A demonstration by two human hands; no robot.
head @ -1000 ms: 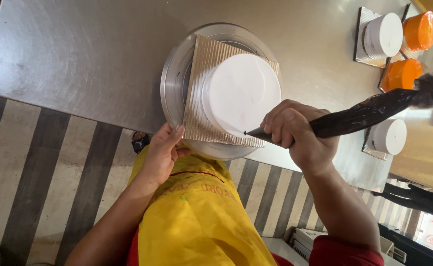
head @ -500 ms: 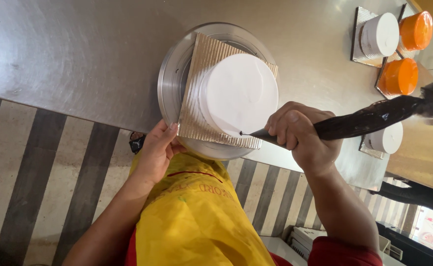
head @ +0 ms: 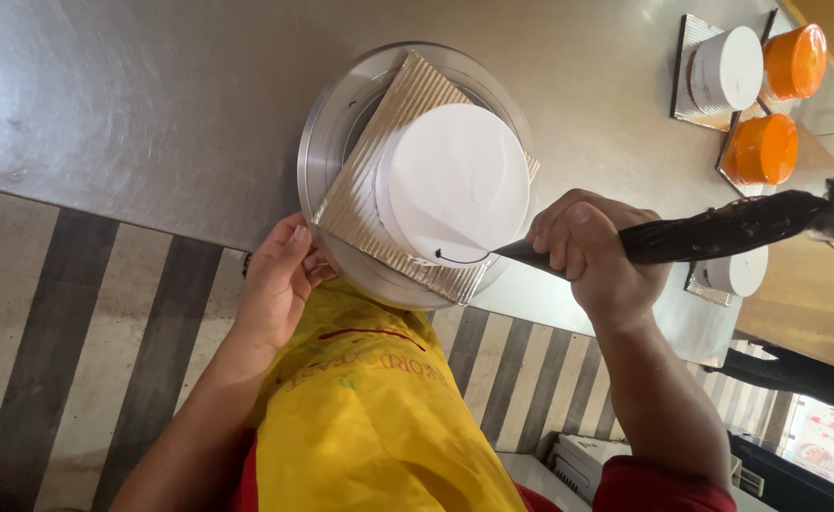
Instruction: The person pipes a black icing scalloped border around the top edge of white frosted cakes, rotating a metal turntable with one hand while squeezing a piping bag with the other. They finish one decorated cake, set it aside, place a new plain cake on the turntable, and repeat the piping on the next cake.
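**Piping a dark line on the white cake**

Squeezing the dark piping bag [head: 720,232], my right hand [head: 597,261] is closing round it, nozzle touching the white cake [head: 455,180] at 6 o'clock. My left hand [head: 280,284] is gripping the turntable [head: 327,123] rim at 8 o'clock. Judgement: soft icing, easily marred; I am handling only the cake board [head: 351,204]. At 2 o'clock I am counting two white cakes [head: 728,68], two orange cakes [head: 763,149].

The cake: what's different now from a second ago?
A thin dark curved line now shows on the white cake near the piping bag tip; the square board has turned a little. The right hand still grips the bag, the left hand still holds the turntable.
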